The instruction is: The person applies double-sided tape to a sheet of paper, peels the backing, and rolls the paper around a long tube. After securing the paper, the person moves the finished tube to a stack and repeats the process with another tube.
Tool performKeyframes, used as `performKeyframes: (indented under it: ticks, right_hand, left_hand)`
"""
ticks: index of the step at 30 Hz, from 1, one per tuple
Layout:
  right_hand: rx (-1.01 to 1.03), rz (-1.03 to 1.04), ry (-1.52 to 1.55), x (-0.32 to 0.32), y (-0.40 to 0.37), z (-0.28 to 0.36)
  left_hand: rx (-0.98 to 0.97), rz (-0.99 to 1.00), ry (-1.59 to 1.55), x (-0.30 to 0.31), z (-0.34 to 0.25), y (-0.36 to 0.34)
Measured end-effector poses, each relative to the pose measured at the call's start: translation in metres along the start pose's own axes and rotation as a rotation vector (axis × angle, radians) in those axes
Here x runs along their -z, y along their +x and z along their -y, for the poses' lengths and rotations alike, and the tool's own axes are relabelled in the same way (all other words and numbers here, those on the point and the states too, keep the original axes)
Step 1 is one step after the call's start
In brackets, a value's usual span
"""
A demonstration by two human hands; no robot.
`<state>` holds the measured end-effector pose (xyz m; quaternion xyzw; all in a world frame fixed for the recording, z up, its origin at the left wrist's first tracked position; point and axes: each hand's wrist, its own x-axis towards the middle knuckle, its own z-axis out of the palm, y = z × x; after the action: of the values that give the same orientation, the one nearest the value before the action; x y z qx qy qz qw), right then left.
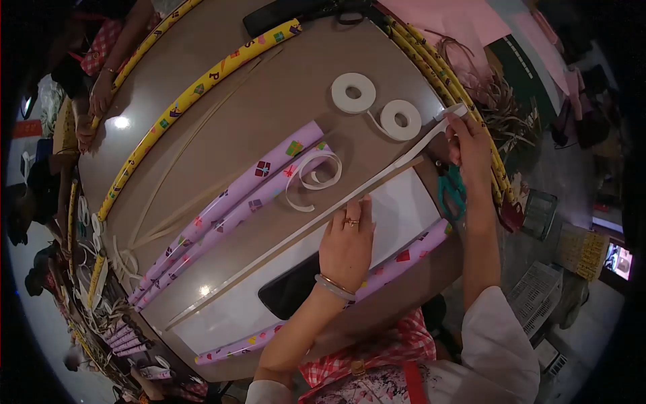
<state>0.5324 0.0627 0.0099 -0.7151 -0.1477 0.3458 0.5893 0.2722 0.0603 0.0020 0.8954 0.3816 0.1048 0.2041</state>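
Note:
My left hand lies flat with its fingers spread, the fingertips at a long thin strip that runs diagonally over a white sheet. At the strip's upper right end, my right hand pinches a white tape end. Two white tape rolls sit above the strip, with tape running from one. A loose curl of white tape rests by two purple patterned rolls. Below my left hand are a black phone and another purple roll.
Teal scissors lie beneath my right forearm. Yellow patterned rolls stretch across the table and along its right edge. A black case is at the far edge. Another person's hands hold a yellow roll at the left.

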Motion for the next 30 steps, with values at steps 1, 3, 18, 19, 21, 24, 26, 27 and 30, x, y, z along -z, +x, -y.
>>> performKeyframes:
  ticks: [1, 3, 18, 19, 21, 24, 26, 27, 30]
  right_hand:
    - [-0.002, -0.012, 0.006, 0.0, 0.001, 0.0]
    - [0.006, -0.01, -0.003, 0.004, 0.005, -0.001]
    - [0.044, -0.066, 0.021, 0.021, 0.035, -0.008]
    - [0.04, -0.047, 0.047, 0.021, 0.036, -0.008]
    - [0.042, -0.061, 0.048, 0.02, 0.033, -0.005]
    - [0.029, -0.095, 0.047, 0.024, 0.037, -0.008]
    - [0.017, -0.116, 0.049, 0.029, 0.042, -0.009]
    - [-0.008, -0.152, 0.071, 0.03, 0.044, -0.009]
    - [-0.012, -0.169, 0.156, 0.039, 0.045, -0.009]
  left_hand:
    - [-0.007, -0.009, 0.005, 0.0, 0.0, 0.0]
    - [-0.008, -0.013, 0.002, 0.001, -0.001, 0.0]
    - [-0.001, 0.017, 0.046, 0.001, -0.003, 0.003]
    - [-0.001, 0.017, 0.055, 0.001, -0.003, 0.004]
    - [-0.014, -0.001, 0.052, 0.0, -0.002, 0.004]
    - [-0.024, -0.014, 0.063, -0.003, -0.002, 0.003]
    - [-0.024, -0.011, 0.078, -0.004, -0.002, 0.002]
    - [-0.022, -0.007, 0.097, -0.004, -0.002, 0.002]
    - [-0.023, -0.004, 0.126, -0.005, -0.003, 0.002]
